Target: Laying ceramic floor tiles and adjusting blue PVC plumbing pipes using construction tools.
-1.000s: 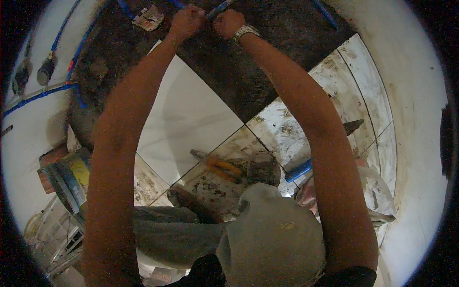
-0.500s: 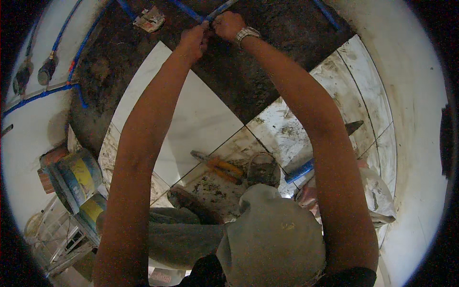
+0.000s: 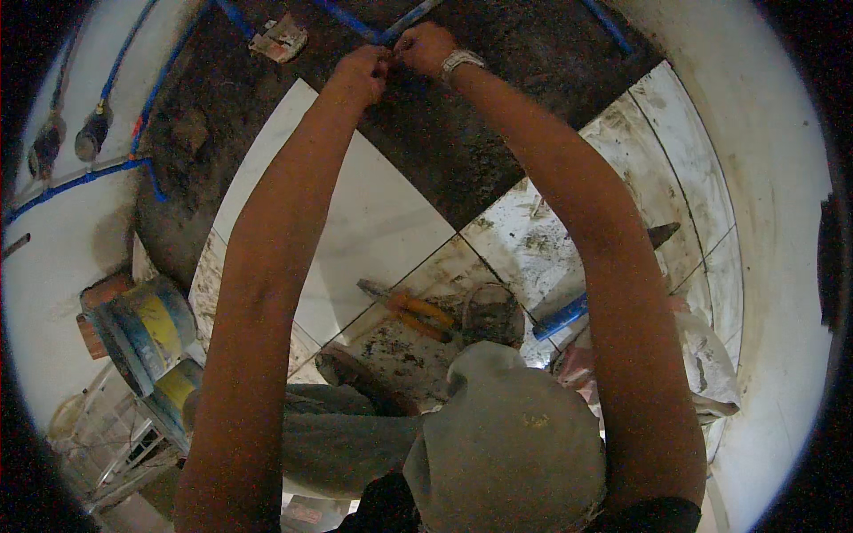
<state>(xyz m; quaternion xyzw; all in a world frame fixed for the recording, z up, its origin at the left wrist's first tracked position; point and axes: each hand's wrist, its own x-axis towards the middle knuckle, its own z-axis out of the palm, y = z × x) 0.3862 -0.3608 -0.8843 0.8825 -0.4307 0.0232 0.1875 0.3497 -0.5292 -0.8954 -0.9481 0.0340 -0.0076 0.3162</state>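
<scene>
Both arms reach to the top of the head view, over dark bare ground. My left hand is closed, fingertips curled toward my right hand. My right hand, with a pale watch or bracelet on its wrist, is closed too, its fingers almost touching the left ones. What is pinched between them is too small or hidden to make out. Right above the fingers, a blue pipe and a greyer pipe meet at a joint. A small dirty scrap lies left of the hands.
White floor tiles border the ground. Orange-handled pliers lie by my shoe. A blue tube rests under my right arm. Stained buckets stand at left, below blue wall pipes. A whitish bag sits at right.
My left hand has dropped slightly from the pipe joint, leaving it more exposed. My right hand stays nearly in place. The whole view has shifted slightly.
</scene>
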